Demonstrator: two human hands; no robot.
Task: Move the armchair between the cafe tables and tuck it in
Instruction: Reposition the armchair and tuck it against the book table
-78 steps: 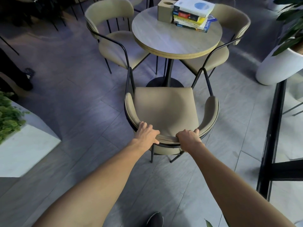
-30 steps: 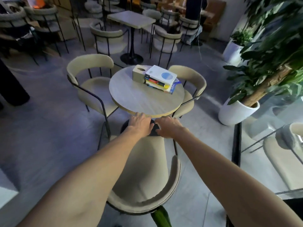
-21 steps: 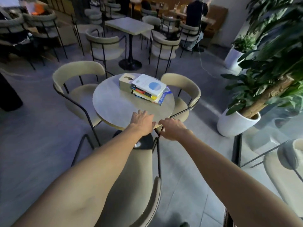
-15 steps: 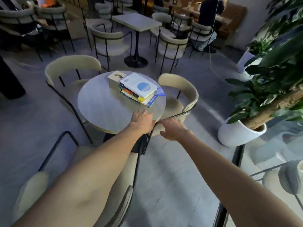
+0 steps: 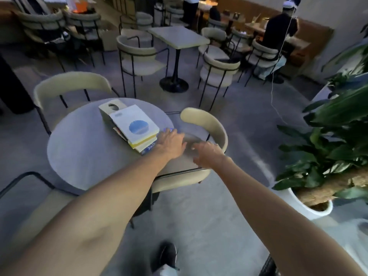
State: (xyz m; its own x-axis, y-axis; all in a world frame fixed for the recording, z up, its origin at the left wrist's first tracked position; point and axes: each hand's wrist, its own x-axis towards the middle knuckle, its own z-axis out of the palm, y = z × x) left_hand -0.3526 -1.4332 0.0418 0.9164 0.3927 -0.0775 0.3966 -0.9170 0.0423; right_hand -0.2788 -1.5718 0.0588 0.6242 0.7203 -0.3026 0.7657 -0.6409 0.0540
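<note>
- Grey stone-look floor tiles [image 5: 209, 222] spread under everything; a chair's thin metal feet should slide over them, perhaps with a scrape.
- The round pale wooden cafe table [image 5: 83, 154] stands left of centre, carrying a stack of books [image 5: 135, 129].
- The beige upholstered armchair with a thin black metal frame [image 5: 207, 124] sits at the table's right edge, seat partly under the top. It is probably light but rigid: best held by the curved padded backrest.
- The left hand [image 5: 171, 143] hovers open, fingers spread, above the armchair's seat.
- The right hand [image 5: 208, 154] is blurred, open, gripping nothing.
</note>
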